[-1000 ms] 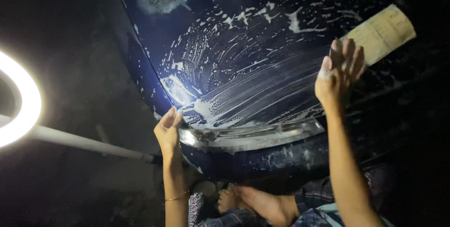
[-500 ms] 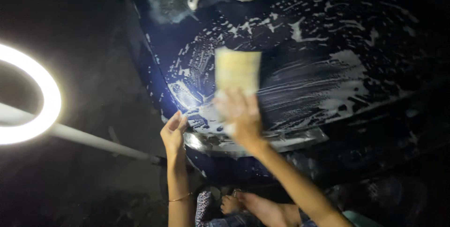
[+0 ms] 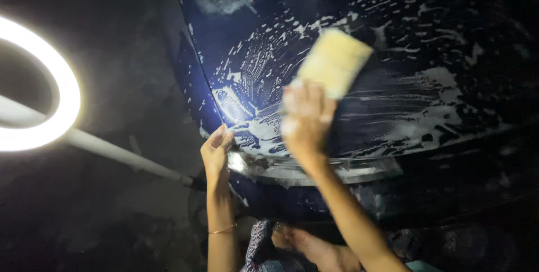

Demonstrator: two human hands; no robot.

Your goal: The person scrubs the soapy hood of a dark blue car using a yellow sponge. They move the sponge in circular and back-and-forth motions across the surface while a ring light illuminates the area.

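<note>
Soapy blue car hood (image 3: 426, 81): right hand (image 3: 306, 117) grips yellow sponge (image 3: 335, 61); left hand (image 3: 216, 151) open, on its edge.

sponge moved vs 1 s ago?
Yes. The yellow sponge in the right hand swept leftward across the soapy blue car panel, toward the left hand resting at the panel's edge.

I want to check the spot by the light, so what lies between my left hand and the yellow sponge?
In the head view, between the left hand and the yellow sponge lies soapy dark blue car panel, brightly lit, with white foam streaks; the right hand grips the sponge's near end.
</note>
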